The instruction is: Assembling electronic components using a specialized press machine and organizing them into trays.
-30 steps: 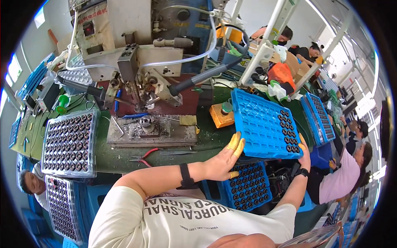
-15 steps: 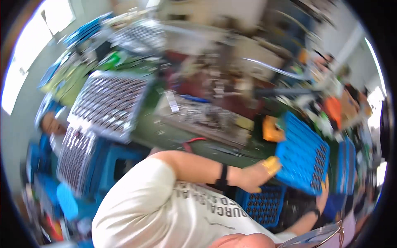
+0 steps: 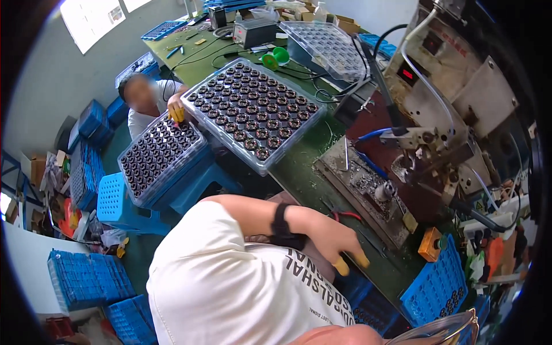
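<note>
My left hand, with yellow finger covers on its fingertips, hangs above the near edge of the green workbench. It holds nothing, and its fingers are apart. To its right a blue plastic tray rests tilted, with small dark round parts gathered at its lower end. My right hand is out of view. Pliers with red handles lie on the bench just beyond my left hand. Another blue tray with dark parts sits below the bench edge, partly hidden by my shirt.
A large clear tray filled with round coil-like parts stands on the bench. A co-worker's hand reaches into a similar tray on blue stools. At right stand a metal press and an orange box. Blue crates are stacked at left.
The view has swung left, bringing the co-worker and the filled trays into clear sight. My left hand has come off the blue tray, and my right hand has left the view.
</note>
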Demonstrator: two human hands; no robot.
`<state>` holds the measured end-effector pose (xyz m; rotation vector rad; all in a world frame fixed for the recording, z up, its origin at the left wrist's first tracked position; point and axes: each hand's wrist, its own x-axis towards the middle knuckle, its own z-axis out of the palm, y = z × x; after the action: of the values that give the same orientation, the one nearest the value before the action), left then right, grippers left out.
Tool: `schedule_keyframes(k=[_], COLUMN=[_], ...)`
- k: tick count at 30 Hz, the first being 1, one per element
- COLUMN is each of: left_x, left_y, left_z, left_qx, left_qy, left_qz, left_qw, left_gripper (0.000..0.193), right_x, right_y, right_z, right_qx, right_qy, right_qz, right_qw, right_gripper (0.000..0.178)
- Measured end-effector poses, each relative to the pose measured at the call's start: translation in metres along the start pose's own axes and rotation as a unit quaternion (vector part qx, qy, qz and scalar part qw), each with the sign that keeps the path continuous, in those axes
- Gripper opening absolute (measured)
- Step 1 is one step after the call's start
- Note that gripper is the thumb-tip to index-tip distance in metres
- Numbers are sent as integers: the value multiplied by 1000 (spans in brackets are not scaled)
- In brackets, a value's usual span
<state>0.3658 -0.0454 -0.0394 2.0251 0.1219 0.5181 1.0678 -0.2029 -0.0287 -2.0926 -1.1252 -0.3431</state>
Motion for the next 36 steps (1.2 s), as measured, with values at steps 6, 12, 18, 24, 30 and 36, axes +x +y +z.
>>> schedule_keyframes(k=[6, 12, 18, 24, 30, 36], left_x=[-85, -141, -251, -295, -274, -289], left_y=[29, 49, 61, 32, 26, 19], left_z=[-24, -50, -99, -130, -146, -148], left_qx=[1, 75, 310, 476, 436, 470], left_qy=[185, 237, 509, 514, 439, 417], left_qz=[-89, -123, -245, -339, -392, -390], left_qw=[979, 961, 764, 627, 681, 673], left_gripper=[47, 39, 25, 26, 43, 37], right_x=[-96, -212, -274, -279, -277, -271], right_y=[-265, -456, -498, -501, -508, -513], right_z=[71, 136, 199, 202, 201, 204], right_qx=[122, 328, 333, 304, 272, 294], right_qy=[25, -108, -159, -166, -136, -147], right_qz=[-97, -402, -410, -376, -367, -351], right_qw=[987, 848, 834, 859, 879, 877], right_gripper=[30, 26, 31, 36, 35, 25])
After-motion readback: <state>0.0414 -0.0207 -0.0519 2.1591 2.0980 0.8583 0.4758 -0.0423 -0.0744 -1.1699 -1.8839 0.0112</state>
